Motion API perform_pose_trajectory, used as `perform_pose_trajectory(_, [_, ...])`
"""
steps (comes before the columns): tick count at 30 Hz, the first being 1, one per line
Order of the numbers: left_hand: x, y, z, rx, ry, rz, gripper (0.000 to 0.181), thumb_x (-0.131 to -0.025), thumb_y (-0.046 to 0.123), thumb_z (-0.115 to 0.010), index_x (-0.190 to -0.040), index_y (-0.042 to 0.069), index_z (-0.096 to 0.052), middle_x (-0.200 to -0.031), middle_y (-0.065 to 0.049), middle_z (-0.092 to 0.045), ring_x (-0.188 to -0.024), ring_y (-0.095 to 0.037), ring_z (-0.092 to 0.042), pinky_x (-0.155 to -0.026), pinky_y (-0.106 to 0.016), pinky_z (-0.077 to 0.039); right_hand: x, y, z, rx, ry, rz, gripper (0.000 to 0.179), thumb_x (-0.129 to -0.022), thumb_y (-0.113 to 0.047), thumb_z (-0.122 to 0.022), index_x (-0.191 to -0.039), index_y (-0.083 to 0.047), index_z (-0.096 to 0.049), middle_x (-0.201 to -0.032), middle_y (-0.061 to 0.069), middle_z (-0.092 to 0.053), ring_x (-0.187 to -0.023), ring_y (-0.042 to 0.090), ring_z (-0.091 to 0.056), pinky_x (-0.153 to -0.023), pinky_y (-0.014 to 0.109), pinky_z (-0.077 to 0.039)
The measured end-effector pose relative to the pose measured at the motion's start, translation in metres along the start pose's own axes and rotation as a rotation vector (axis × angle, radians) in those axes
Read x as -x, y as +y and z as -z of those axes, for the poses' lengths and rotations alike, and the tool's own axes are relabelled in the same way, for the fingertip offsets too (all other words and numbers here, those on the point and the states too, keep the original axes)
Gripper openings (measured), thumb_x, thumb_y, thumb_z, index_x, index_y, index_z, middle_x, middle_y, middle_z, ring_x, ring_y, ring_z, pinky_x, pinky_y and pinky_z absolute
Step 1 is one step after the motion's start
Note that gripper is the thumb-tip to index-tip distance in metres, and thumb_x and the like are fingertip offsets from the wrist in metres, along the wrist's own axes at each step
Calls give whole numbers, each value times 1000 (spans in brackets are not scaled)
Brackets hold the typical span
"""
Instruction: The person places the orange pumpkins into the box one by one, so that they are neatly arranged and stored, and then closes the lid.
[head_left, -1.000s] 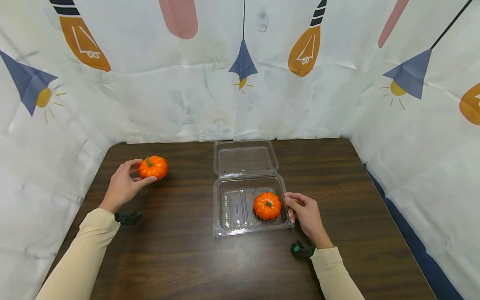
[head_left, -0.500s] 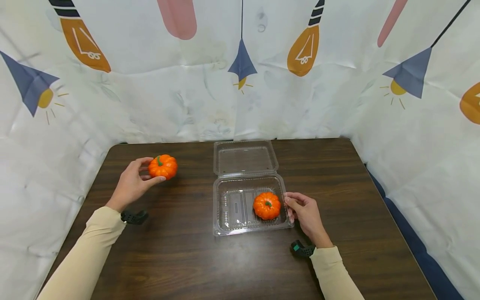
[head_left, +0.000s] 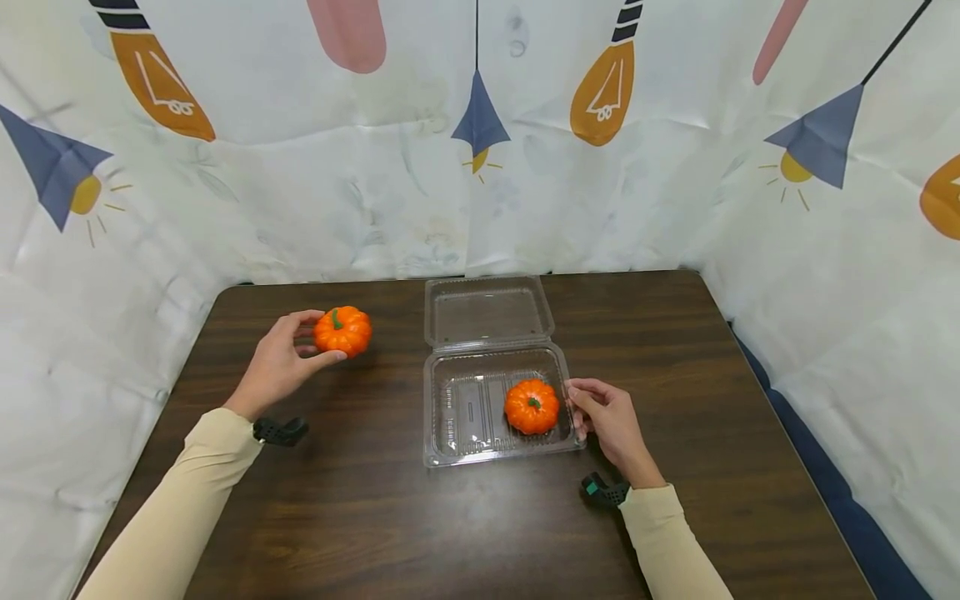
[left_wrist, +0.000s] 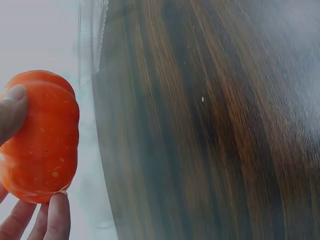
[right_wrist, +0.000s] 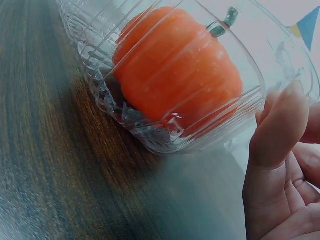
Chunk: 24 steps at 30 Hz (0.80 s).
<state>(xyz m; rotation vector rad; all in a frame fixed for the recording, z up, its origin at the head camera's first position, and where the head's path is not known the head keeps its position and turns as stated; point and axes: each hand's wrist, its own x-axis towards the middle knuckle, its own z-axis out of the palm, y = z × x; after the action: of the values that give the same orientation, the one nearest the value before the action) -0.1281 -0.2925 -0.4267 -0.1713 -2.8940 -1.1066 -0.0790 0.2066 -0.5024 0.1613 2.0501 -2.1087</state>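
My left hand (head_left: 281, 362) grips a small orange pumpkin (head_left: 342, 331) with a green stem, thumb on one side and fingers on the other. In the left wrist view this pumpkin (left_wrist: 47, 135) shows above the table level. A clear plastic clamshell box (head_left: 459, 450) lies with its lid (head_left: 487, 312) folded back, away from me. Inside the box's right part sits a second orange pumpkin (head_left: 532, 407). At the box's right rim, my right hand (head_left: 611, 421) pinches the edge between thumb and fingers. The right wrist view shows that pumpkin (right_wrist: 175, 70) through the clear wall.
The dark wood-grain table (head_left: 360, 517) runs back to a white curtain (head_left: 322, 208) printed with lamps and bulbs. Black bands with small devices (head_left: 281, 432) are on both wrists. Dark blue cloth (head_left: 810, 467) hangs past the table's right edge.
My left hand has moved to the right with its pumpkin, closer to the box. My right hand stays at the box's rim. The view has shifted slightly.
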Motion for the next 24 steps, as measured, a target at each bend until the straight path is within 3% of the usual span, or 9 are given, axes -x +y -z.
perform_pose_trajectory(8, [-1, 13, -9, 16, -26, -36, 76, -89, 32, -83, -148, 1, -46, -144, -25, -50, -128, -43, -56, -96, -50, -57, -1, -1, 0, 7, 5, -17, 31, -103, -12, -62, -126, 9, -64, -81, -3, -70, -54, 10, -55, -45, 23, -52])
perform_pose_trajectory(24, [-1, 36, -25, 15, -73, -88, 76, -88, 33, -84, -147, 2, -48, -142, -22, -52, -125, -40, -58, -97, -55, -58, -2, 0, 2, 4, -15, -8, 33, -104, -12, -60, -128, 11, -62, -81, -4, -69, -55, 10, -55, -47, 22, -53])
